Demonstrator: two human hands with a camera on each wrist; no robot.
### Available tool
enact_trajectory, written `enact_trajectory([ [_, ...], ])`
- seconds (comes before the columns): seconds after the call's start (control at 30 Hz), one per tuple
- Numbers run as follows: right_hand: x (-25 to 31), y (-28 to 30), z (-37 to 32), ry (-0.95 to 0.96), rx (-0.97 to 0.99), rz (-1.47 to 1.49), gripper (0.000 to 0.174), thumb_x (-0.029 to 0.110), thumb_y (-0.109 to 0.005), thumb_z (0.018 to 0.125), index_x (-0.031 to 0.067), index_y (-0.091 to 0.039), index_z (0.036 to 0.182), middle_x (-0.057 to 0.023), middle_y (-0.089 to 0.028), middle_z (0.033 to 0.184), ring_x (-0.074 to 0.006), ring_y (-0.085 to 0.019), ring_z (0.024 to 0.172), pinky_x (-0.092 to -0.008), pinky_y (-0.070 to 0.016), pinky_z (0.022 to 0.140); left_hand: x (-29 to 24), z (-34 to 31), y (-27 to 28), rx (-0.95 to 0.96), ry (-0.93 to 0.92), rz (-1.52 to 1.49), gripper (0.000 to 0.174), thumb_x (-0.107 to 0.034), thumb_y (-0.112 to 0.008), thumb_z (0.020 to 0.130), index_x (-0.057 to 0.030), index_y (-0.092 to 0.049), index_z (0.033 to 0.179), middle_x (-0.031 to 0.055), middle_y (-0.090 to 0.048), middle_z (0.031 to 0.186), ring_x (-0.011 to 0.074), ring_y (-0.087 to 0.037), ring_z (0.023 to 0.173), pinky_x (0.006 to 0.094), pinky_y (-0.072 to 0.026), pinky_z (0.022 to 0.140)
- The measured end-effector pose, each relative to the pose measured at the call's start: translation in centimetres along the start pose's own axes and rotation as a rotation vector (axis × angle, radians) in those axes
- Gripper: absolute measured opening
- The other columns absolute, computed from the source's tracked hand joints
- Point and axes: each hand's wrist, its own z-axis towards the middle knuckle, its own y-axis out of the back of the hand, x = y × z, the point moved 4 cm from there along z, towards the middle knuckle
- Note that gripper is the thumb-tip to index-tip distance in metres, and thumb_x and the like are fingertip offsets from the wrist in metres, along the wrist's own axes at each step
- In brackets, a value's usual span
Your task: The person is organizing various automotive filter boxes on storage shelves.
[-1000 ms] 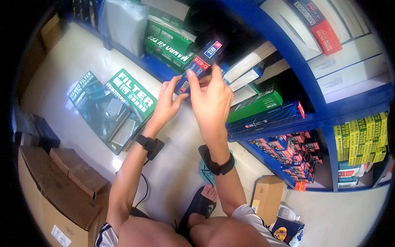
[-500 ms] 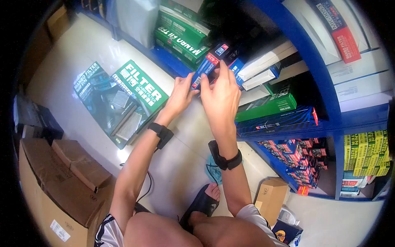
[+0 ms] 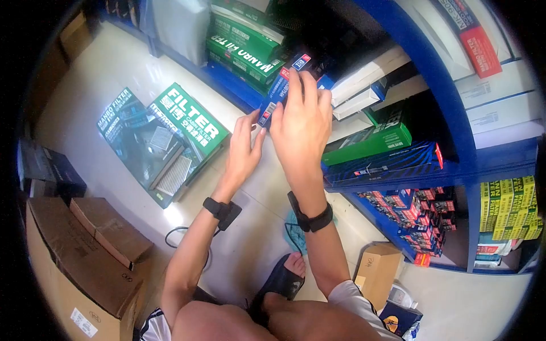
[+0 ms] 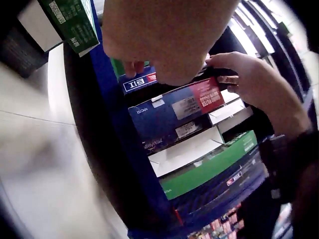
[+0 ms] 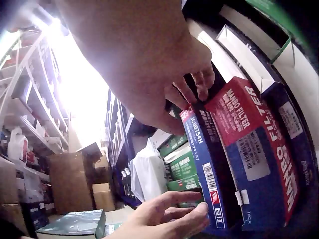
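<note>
A narrow blue and red filter box (image 3: 277, 91), marked JC00754H, stands among other boxes at the shelf opening. My right hand (image 3: 304, 122) lies over its upper end with fingers stretched out, the thumb beside the barcode. In the right wrist view the right fingertips (image 5: 202, 87) reach the red end of that filter box (image 5: 203, 154). My left hand (image 3: 244, 150) touches its lower corner with the fingertips, and no wrap of fingers shows. Beside it stands a wider blue and red Manbo Filter box (image 5: 254, 154). The box's far side is hidden.
White boxes (image 3: 361, 85) and a green box (image 3: 369, 142) fill the shelf to the right; green filter boxes (image 3: 244, 57) are stacked left. Two large filter boxes (image 3: 162, 142) lie on the floor. Brown cartons (image 3: 85, 250) stand lower left, and the blue shelf edge (image 3: 227, 85) runs alongside.
The filter box has moved deeper into the shelf, beside the other boxes. My right fingers have gone from gripping its end to lying spread over it; my left hand's hold has loosened.
</note>
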Motion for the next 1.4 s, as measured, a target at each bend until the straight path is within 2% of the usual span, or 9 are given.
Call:
enact_trajectory([
  [0.2,-0.3,-1.0,0.8,0.021,-0.06,-0.054,0.062,0.008,-0.077,0.083,-0.002,-0.062,0.143,-0.0141,-0.062,0.145,-0.0374,-0.057,0.122,-0.0493,-0.0467,0.108,0.2,1.4,-0.7,-0.023,0.006,-0.008,0.049,0.0,-0.059,0.104,0.0002,-0.055,0.153,0.0246,-0.058,0.14,0.0391,-0.061,0.131,0.0463,-0.0514,0.113],
  [0.33,-1.5,-3.6,1.7,0.024,-0.016,-0.096,0.063,0.01,-0.077,0.078,-0.0067,-0.062,0.137,-0.0179,-0.063,0.139,-0.0378,-0.055,0.129,-0.0498,-0.0411,0.113,2.5,3.5,-2.5,0.21,-0.019,0.043,0.057,0.003,-0.058,0.101,-0.0007,-0.053,0.157,0.0265,-0.052,0.155,0.0425,-0.055,0.142,0.0468,-0.0458,0.12],
  [0.6,-3.1,-5.8,3.6,0.053,-0.158,-0.285,0.051,0.016,-0.075,0.074,-0.0042,-0.067,0.12,-0.0135,-0.065,0.112,-0.032,-0.06,0.109,-0.0413,-0.0449,0.095,4.0,6.2,-5.3,0.32,-0.06,0.002,0.072,0.006,-0.065,0.094,-0.0037,-0.047,0.163,0.0252,-0.044,0.167,0.0429,-0.04,0.156,0.0472,-0.0399,0.127],
  [0.67,-3.4,-6.2,3.7,0.032,-0.126,-0.305,0.054,0.016,-0.075,0.075,-0.0055,-0.068,0.123,-0.0136,-0.066,0.114,-0.0314,-0.06,0.109,-0.0406,-0.0452,0.094,4.2,6.5,-5.7,0.336,-0.07,-0.035,0.076,0.006,-0.067,0.092,-0.0057,-0.046,0.164,0.0252,-0.044,0.167,0.0424,-0.04,0.156,0.0469,-0.0402,0.127],
  [0.73,-3.4,-6.3,3.7,-0.016,-0.038,-0.421,0.047,0.019,-0.063,0.096,-0.0029,-0.068,0.137,-0.0104,-0.065,0.137,-0.0231,-0.059,0.118,-0.0366,-0.0427,0.104,4.0,6.6,-5.6,0.338,-0.047,-0.05,0.075,0.005,-0.068,0.093,-0.0062,-0.047,0.164,0.0248,-0.044,0.167,0.0421,-0.039,0.157,0.0467,-0.0401,0.127],
  [0.77,-3.5,-6.4,3.8,-0.037,-0.007,-0.413,0.048,0.019,-0.062,0.097,-0.0031,-0.068,0.139,-0.011,-0.064,0.142,-0.023,-0.058,0.121,-0.0362,-0.0425,0.105,4.0,6.8,-5.4,0.332,-0.027,-0.06,0.075,0.004,-0.068,0.093,-0.0067,-0.047,0.164,0.0245,-0.044,0.168,0.0419,-0.039,0.157,0.0466,-0.04,0.127],
  [1.0,-3.9,-6.9,3.8,-0.059,0.001,-0.42,0.052,0.018,-0.063,0.096,-0.004,-0.067,0.142,-0.0113,-0.063,0.145,-0.0234,-0.057,0.125,-0.0362,-0.0418,0.107,5.1,7.9,-6.4,0.371,-0.104,-0.122,0.073,-0.003,-0.071,0.094,-0.0057,-0.047,0.163,0.0246,-0.047,0.167,0.0417,-0.038,0.158,0.0469,-0.038,0.128],
  [1.07,-3.9,-6.9,3.8,-0.013,-0.118,-0.409,0.071,0.023,-0.08,0.075,-0.0073,-0.067,0.138,-0.0106,-0.067,0.128,-0.0268,-0.06,0.114,-0.0377,-0.0443,0.093,4.1,7.4,-5.8,0.323,-0.098,-0.099,0.072,-0.004,-0.072,0.095,-0.0046,-0.047,0.163,0.0255,-0.047,0.166,0.0425,-0.042,0.155,0.0473,-0.0381,0.127],
  [1.4,-1.5,-2.8,2.5,0.102,-0.182,-0.064,0.059,0.013,-0.075,0.083,-0.0055,-0.066,0.138,-0.0183,-0.063,0.146,-0.0358,-0.056,0.133,-0.0479,-0.0439,0.109,-2.7,1.1,0.1,0.249,0.02,0.187,0.063,0.009,-0.06,0.09,0.0058,-0.051,0.152,0.0257,-0.051,0.158,0.046,-0.051,0.146,0.0495,-0.0458,0.12],
])
